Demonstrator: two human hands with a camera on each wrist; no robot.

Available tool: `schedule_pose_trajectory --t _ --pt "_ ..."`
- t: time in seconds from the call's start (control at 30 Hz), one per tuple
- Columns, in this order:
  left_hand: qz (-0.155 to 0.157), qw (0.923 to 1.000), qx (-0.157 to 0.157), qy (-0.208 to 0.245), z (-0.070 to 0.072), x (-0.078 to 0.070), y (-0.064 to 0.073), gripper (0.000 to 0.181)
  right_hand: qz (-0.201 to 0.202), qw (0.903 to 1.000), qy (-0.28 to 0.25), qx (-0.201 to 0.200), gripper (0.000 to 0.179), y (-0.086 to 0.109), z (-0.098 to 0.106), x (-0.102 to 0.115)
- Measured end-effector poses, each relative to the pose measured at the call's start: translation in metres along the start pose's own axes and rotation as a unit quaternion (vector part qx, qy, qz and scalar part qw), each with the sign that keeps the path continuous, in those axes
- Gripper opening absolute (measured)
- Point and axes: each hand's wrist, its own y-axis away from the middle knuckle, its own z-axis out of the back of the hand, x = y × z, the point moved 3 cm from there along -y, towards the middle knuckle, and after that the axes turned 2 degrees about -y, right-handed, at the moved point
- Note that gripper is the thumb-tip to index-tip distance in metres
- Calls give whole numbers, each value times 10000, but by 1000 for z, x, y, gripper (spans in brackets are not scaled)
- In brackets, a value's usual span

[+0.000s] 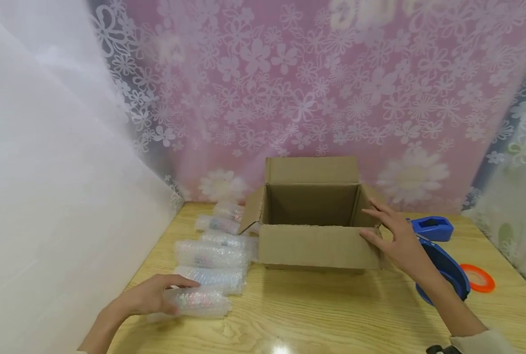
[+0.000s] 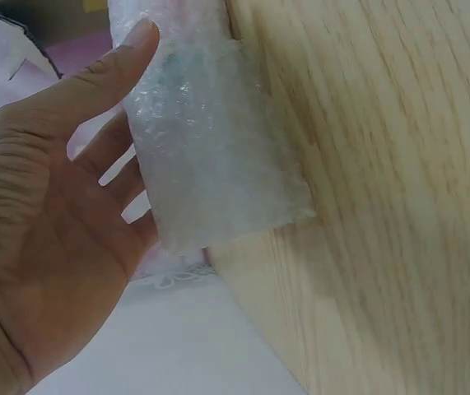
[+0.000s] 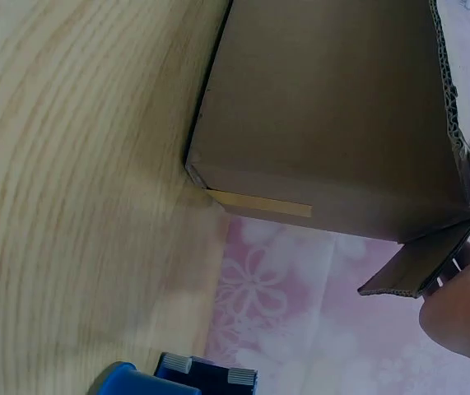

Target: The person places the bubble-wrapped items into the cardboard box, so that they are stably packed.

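My left hand point(image 1: 150, 297) grips the nearest bubble-wrapped roll point(image 1: 201, 301) at its left end. In the left wrist view the thumb lies over the wrap point(image 2: 210, 156) and the other fingers pass behind it. What the wrap holds is blurred, with pinkish print showing through. My right hand point(image 1: 400, 241) rests on the right front corner of an open cardboard box point(image 1: 318, 246), fingers fairly straight over the right flap and thumb at the front flap. The right wrist view shows the box's side point(image 3: 325, 107) and a flap point(image 3: 424, 255) by that hand.
Several more bubble-wrapped rolls point(image 1: 212, 254) lie in a row left of the box. To the right are a blue tape dispenser point(image 1: 433, 229), a blue open container point(image 1: 444, 268) and an orange ring point(image 1: 486, 279). A floral curtain point(image 1: 298, 98) hangs behind the wooden table point(image 1: 307, 314).
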Motion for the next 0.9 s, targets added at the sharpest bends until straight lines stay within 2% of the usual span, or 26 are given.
schedule_pose_trajectory --t 0.13,0.27,0.43,0.67,0.77,0.9 --pt "-79 9998 -82 -162 2 1 -1 64 -261 9996 -142 26 62 0 1 -3" --pt "18 9995 -170 -252 5 5 -2 62 -498 9977 -451 66 66 -2 1 -5" --pt "125 9997 -131 -142 7 9 -2 57 -472 9971 -597 -29 70 -1 -2 -8" --pt "143 9998 -113 66 10 6 -1 52 -426 9966 -697 -73 69 3 -6 -11" --pt "187 9997 -155 62 15 3 -1 53 -416 9965 -714 -111 67 4 -8 -11" --pt "175 9994 -310 -37 29 -5 -2 53 -385 9964 -740 -167 68 7 -11 -12"
